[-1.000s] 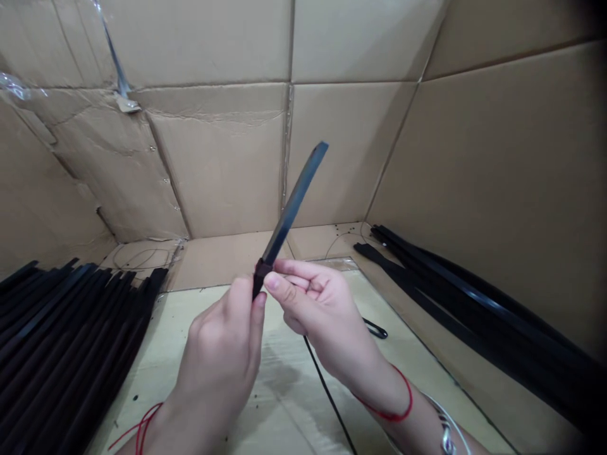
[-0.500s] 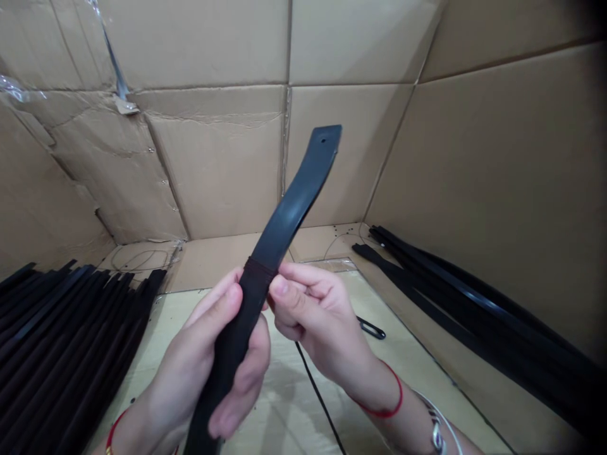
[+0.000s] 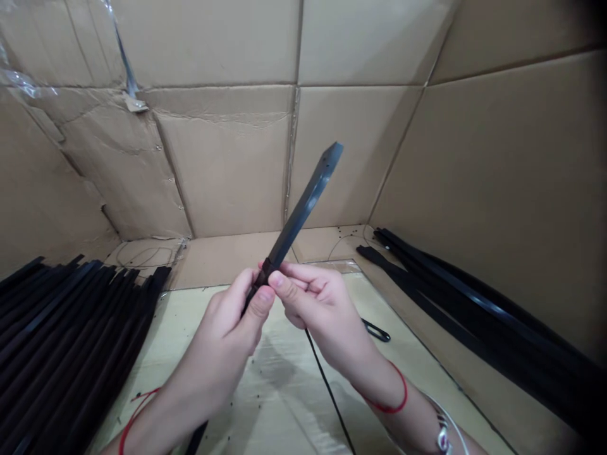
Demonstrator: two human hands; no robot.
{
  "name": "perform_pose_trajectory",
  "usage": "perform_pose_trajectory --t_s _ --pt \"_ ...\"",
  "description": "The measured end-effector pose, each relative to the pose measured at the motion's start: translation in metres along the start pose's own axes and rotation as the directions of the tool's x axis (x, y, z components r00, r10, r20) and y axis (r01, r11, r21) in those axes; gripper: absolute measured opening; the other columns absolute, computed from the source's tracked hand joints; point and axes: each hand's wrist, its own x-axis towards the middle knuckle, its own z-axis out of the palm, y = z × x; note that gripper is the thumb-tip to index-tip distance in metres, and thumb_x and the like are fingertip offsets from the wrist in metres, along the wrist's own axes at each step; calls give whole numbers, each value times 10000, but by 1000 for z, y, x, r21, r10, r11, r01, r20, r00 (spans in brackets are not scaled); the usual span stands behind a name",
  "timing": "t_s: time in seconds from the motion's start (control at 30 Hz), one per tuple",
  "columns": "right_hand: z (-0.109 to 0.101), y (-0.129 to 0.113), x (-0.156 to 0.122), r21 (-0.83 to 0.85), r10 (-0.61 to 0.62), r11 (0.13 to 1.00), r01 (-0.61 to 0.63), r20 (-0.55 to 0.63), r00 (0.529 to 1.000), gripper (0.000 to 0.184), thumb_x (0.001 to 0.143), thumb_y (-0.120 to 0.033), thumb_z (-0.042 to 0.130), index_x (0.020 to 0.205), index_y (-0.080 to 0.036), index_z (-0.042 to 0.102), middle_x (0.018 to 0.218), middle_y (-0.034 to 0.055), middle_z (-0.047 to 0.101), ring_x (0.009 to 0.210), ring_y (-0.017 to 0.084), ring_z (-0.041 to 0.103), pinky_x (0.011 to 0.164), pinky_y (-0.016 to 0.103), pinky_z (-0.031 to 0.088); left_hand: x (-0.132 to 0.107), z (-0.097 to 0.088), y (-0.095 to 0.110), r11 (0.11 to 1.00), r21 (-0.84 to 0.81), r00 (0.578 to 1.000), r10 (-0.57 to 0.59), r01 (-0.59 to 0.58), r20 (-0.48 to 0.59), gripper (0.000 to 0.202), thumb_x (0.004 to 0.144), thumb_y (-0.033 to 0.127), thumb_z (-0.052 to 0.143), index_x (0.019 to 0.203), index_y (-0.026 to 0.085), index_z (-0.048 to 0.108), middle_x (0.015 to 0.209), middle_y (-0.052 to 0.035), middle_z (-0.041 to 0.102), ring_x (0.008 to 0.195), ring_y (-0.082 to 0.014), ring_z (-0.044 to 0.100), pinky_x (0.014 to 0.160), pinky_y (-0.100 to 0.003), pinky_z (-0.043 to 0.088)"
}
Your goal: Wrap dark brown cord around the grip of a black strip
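the person's left hand (image 3: 227,335) and right hand (image 3: 327,309) meet near mid-view, each closed in a pinch. the left thumb (image 3: 260,301) points up and rightward, its tip just beside the tip of the right thumb (image 3: 287,289), which points left. the right fingers (image 3: 310,273) bend inward. the left forearm (image 3: 165,411) and right forearm (image 3: 415,414) angle inward from below.

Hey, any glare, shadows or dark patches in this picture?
In the head view, glare streaks the glossy black flat strip between the left hand and right hand; in the head view, long glossy black strips at right catch a pale gleam, soft shadow falls on the pale yellow board, and the upper right corner goes nearly black.
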Motion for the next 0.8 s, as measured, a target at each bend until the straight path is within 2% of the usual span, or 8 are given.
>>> perform_pose_trajectory --t_s 0.13,0.27,0.43,0.5,0.57,0.63,0.73,0.8 --pt "-5 -4 1 -13 -14 1000 14 24 1000 146 870 -272 667 854 -129 690 513 -87 261 446 32 152 392 191 98 0 -8 7 933 -329 977 -85 147 195 350 930 548 459 924 199 466 635 76 319 426 -23 229 340 -105 180" --pt "-5 -7 -2 -20 -41 999 42 28 999 161 868 -249 663 772 -120 659 552 -49 462 428 20 189 373 191 117 1 -13 8 825 -518 931 -25 225 365 368 960 523 392 880 181 500 640 67 358 392 -8 204 307 -83 206" --pt "2 -11 -9 -71 -93 993 94 21 995 159 871 -235 652 751 -130 654 610 13 623 403 23 309 355 174 207 3 -17 2 648 -637 799 71 418 596 450 954 585 325 884 194 537 580 65 405 322 -12 237 281 -100 255" --pt "5 -13 -10 -89 -95 992 92 -40 995 193 871 -215 637 695 -135 627 544 -10 584 384 27 350 357 166 268 2 -16 2 754 -543 851 -41 370 523 487 954 591 323 873 173 560 574 30 483 374 -43 390 350 -127 364" --pt "8 -14 -10 -81 -75 994 68 -88 993 196 864 -218 623 682 -143 615 482 -36 529 358 38 373 349 169 316 -1 -12 4 909 -342 943 -131 237 306 448 959 552 376 893 155 574 621 -9 563 520 -81 529 492 -159 463" --pt "9 -13 -8 -77 -61 996 51 -134 989 159 844 -237 630 715 -144 638 460 -50 494 347 52 390 342 180 348 -5 -5 3 992 -97 994 -70 78 81 352 956 500 445 1043 175 549 691 -11 604 632 -106 579 600 -192 490" --pt "9 -11 -5 -111 -54 993 28 -235 970 136 806 -256 674 750 -132 676 477 -54 469 375 50 385 365 184 375 -10 7 -4 954 269 978 171 -133 -124 463 933 437 527 1307 259 322 813 2 654 693 -146 639 613 -241 495" --pt "8 -9 -5 -110 -30 994 -2 -292 956 146 781 -269 705 750 -129 677 492 -57 459 401 45 367 383 179 373 -9 14 -9 813 518 899 403 -264 -173 470 925 350 556 1295 267 279 918 -30 682 757 -183 685 606 -262 501"
